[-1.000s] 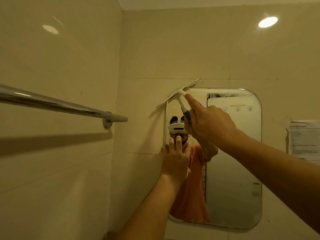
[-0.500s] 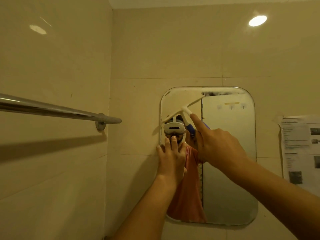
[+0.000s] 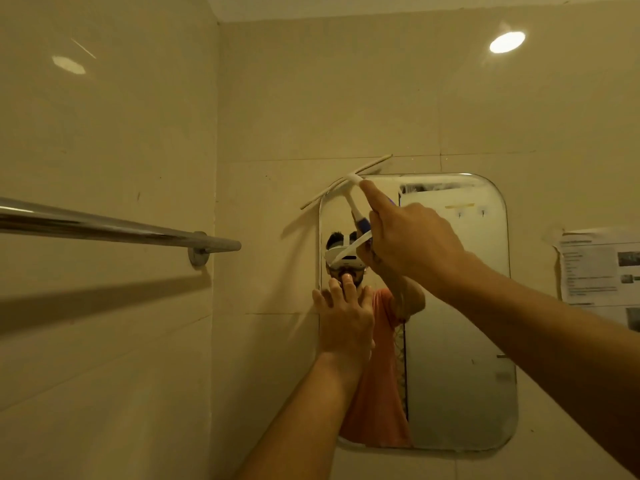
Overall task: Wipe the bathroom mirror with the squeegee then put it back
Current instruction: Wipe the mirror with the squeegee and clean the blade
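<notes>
A rounded rectangular mirror (image 3: 457, 341) hangs on the beige tiled wall. My right hand (image 3: 412, 244) grips the blue-and-white handle of a white squeegee (image 3: 346, 181), index finger stretched along the handle. The blade lies tilted across the mirror's top left corner, with both ends over the wall tile. My left hand (image 3: 344, 323) presses flat, fingers straight, on the mirror's left edge at mid height. The mirror reflects a person in an orange shirt with a headset.
A chrome towel bar (image 3: 114, 226) juts from the left wall toward the corner at about hand height. A printed paper sheet (image 3: 599, 275) is taped to the wall right of the mirror. A ceiling light reflection (image 3: 507, 42) shines on the tile above.
The squeegee dropped onto the upper mirror glass half a second ago and is now back up at the top left corner. My left hand has stayed on the mirror's edge.
</notes>
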Action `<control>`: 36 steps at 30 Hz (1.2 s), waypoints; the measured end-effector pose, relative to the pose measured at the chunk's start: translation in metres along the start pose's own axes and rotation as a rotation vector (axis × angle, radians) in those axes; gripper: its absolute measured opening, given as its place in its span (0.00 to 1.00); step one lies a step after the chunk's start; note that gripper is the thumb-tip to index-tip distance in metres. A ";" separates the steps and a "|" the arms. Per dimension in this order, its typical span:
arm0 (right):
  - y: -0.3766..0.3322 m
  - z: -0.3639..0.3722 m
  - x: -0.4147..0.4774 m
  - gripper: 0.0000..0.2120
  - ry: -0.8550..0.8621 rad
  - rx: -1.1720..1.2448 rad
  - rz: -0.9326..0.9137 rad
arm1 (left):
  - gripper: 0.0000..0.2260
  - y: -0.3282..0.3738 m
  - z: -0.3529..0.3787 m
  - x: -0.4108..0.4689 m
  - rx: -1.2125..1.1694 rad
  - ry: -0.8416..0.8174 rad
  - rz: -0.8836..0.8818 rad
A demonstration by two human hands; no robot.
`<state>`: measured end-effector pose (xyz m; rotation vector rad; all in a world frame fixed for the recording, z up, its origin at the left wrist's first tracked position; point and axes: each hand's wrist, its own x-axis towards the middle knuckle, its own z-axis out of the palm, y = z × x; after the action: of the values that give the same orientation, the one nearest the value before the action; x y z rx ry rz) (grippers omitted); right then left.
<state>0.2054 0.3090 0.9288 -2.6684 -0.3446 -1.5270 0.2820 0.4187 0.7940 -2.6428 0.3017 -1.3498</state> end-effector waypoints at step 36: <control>-0.001 0.050 -0.108 0.35 -0.134 0.031 0.174 | 0.40 -0.001 0.004 0.005 -0.004 -0.026 0.006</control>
<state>0.1945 0.2996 0.8108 -2.7015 -0.1351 -1.2890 0.2882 0.4185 0.7964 -2.6580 0.3084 -1.3136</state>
